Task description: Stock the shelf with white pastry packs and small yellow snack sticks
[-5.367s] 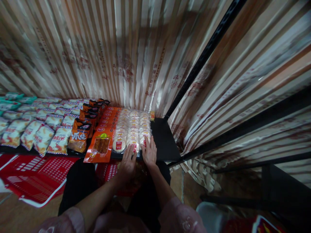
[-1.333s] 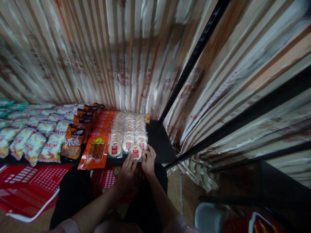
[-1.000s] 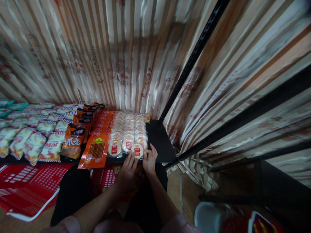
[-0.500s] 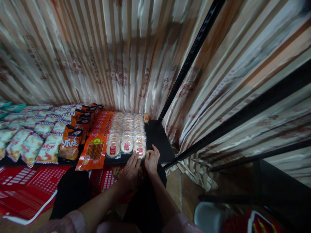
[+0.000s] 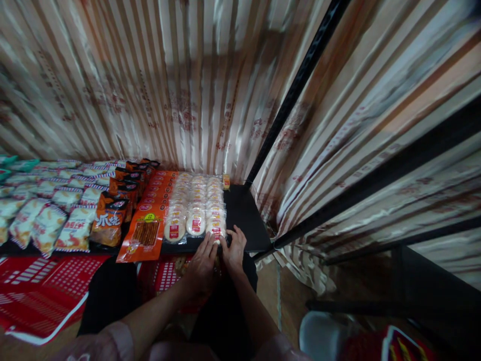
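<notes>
Both my hands are at the near end of the rightmost row of round white crackers (image 5: 215, 205), each in clear wrapping with a red and yellow label. My left hand (image 5: 203, 260) has its fingers together on the lower left of the front cracker packet (image 5: 215, 231); its thumb is hidden. From the other side, my right hand (image 5: 233, 250) sets its thumb against the same packet's lower right edge, its other fingers bent up beside it. Two more rows of the crackers (image 5: 196, 224) lie to the left, overlapping front to back.
A black shelf (image 5: 246, 215) carries the goods. Left of the crackers lie orange packs of brown sticks (image 5: 146, 234), orange-black bags (image 5: 108, 220) and white snack bags (image 5: 77, 228). Red baskets (image 5: 48, 291) stand below. Black posts (image 5: 289, 105) and a striped curtain (image 5: 195, 85) enclose the shelf.
My right hand has shifted slightly left, bringing its thumb against the front cracker packet. My left hand stays nearly in place.
</notes>
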Motion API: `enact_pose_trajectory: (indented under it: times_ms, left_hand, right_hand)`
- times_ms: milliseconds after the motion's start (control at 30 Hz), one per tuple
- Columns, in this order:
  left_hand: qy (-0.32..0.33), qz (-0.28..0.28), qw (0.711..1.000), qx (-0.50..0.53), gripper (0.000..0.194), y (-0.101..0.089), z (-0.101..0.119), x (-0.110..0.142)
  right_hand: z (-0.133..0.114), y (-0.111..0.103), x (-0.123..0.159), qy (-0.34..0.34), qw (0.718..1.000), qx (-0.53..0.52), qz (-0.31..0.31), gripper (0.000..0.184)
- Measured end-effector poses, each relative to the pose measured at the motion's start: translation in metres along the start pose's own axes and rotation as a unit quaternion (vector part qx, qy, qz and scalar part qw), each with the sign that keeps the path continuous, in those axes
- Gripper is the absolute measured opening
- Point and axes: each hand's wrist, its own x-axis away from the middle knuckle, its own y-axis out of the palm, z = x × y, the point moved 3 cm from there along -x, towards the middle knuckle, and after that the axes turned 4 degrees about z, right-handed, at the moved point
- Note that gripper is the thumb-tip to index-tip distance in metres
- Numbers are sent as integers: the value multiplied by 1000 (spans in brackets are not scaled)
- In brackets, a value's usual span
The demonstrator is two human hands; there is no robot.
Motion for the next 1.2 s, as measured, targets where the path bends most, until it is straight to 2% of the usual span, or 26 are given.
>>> enact_pose_trajectory:
  times_ms: [533,867,1200]
  left_hand:
    - [-10,-4,1000,-27,50,-3,-2,-12]
    - [-7,-7,1000,-17,49,-5,-5,-22]
    - [-2,-8,1000,-8,51,-1,-7,-17]
  right_hand:
    - [-3,3,-6,9,999,44,-12,31]
    - [-4,6,-15,-14,999,43,-12,32]
    - [-3,4,-13,-12,999,30,-8,35]
